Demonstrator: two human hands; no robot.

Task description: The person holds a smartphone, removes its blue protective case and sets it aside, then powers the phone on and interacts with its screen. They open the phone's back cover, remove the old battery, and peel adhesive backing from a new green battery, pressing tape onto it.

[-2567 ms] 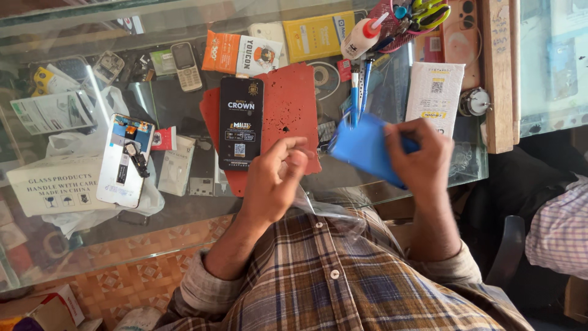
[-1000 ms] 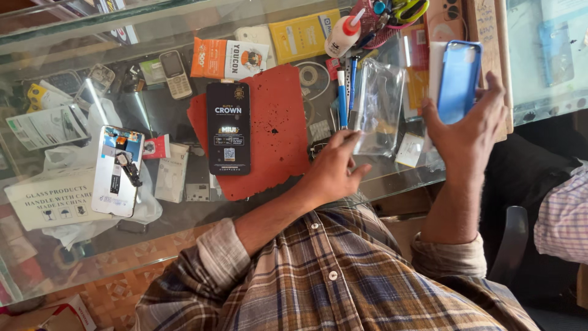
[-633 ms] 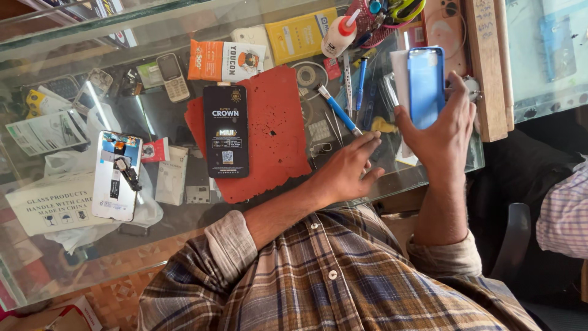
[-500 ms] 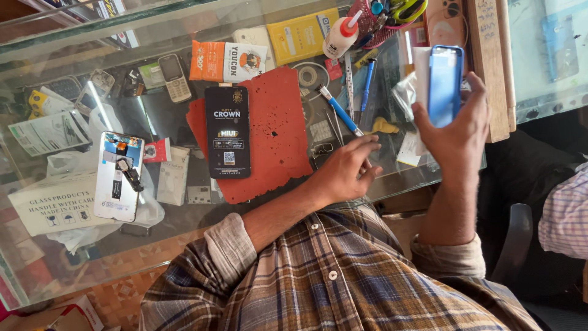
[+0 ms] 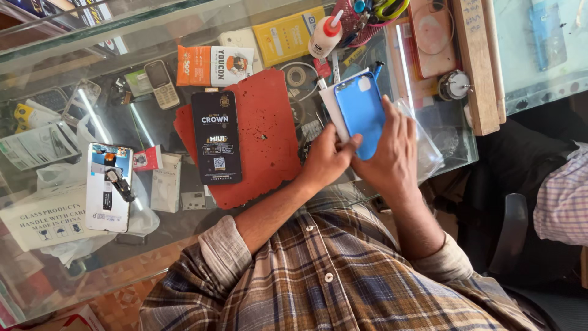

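Observation:
A blue phone case (image 5: 361,110) with a white card (image 5: 331,104) behind it is held over the glass counter (image 5: 92,257). My right hand (image 5: 392,153) grips the case from the right, fingers laid across its lower part, with a clear plastic bag (image 5: 429,147) under the hand. My left hand (image 5: 324,160) pinches the case's lower left edge and the white card. To the left lies a red mat (image 5: 266,132) carrying a black phone box (image 5: 216,136).
A glue bottle (image 5: 324,34), pens and scissors stand at the back. A wooden block (image 5: 474,61) lies far right. A phone with its back open (image 5: 108,187), a keypad phone (image 5: 161,83), orange and yellow packets and papers lie about. Another person's checked sleeve (image 5: 563,196) is at the right edge.
My right hand brought the blue case from the far right, held up, back toward the middle and lower. My left hand left the counter and took hold of the case's edge.

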